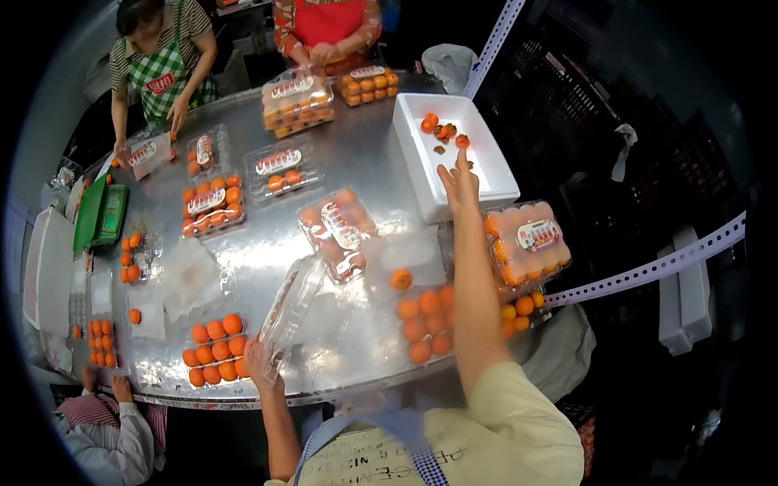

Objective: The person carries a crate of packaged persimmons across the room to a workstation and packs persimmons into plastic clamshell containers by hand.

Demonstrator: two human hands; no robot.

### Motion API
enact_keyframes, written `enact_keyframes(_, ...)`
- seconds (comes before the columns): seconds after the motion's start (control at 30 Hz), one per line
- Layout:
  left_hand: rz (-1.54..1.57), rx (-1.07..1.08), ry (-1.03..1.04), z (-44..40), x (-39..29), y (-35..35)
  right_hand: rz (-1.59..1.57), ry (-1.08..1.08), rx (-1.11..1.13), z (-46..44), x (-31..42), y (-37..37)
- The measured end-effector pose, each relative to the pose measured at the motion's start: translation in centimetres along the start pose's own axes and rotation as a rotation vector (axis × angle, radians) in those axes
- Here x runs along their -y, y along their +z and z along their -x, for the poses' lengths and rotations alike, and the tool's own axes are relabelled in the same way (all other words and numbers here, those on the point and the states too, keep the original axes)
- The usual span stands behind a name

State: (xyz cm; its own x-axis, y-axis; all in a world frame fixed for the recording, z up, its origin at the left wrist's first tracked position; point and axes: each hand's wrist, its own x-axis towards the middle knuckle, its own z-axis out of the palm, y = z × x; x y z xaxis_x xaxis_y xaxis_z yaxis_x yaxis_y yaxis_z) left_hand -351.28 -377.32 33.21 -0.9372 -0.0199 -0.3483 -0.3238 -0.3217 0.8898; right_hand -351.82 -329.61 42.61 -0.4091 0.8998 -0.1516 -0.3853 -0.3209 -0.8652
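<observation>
My right hand (460, 185) reaches over the near side of a white foam box (498, 198), fingers stretched and thumb apart. Its fingertips are at an orange-red fruit with a green leafy cap (462, 141), apparently a persimmon; I cannot tell whether they touch. Several similar fruits and loose caps lie in the box. My left hand (263, 360) grips the edge of a clear plastic clamshell box (285, 312), tilted above the table's near edge. Left of that hand sits an open tray of orange fruits (217, 350). Nearer my right forearm are more fruits in rows (425, 320) and a single one (401, 279).
Packed, labelled boxes stand on the metal table (267, 235), including a stack (531, 235) beside my right forearm. A white perforated post (494, 44) rises behind the foam box. Two co-workers stand across the table, handling packs; another (113, 433) is at the lower left.
</observation>
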Motion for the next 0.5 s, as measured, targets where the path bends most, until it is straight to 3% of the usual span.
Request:
enact_keyframes(0.1,0.059,-0.001,-0.023,-0.3,-0.3,2.1,0.252,0.056,0.343,8.1,-2.3,-0.8)
enact_keyframes(0.17,-0.046,0.191,0.037,-1.5,0.2,1.2,0.519,0.091,0.461,12.9,-5.2,-3.1)
enact_keyframes(0.23,-0.169,0.328,0.135,-1.5,-0.5,2.0,0.654,0.315,0.529,17.5,-5.0,-4.5)
enact_keyframes(0.3,-0.272,0.532,0.212,-1.4,-1.8,4.1,0.322,0.567,0.615,21.2,-5.1,-6.5)
enact_keyframes(0.4,-0.435,0.858,0.302,0.2,-4.2,5.4,0.220,0.572,0.461,26.2,-1.9,-8.9)
enact_keyframes(0.5,-0.641,1.229,0.403,0.7,-4.8,5.6,0.335,0.448,0.293,30.5,-0.5,-12.4)
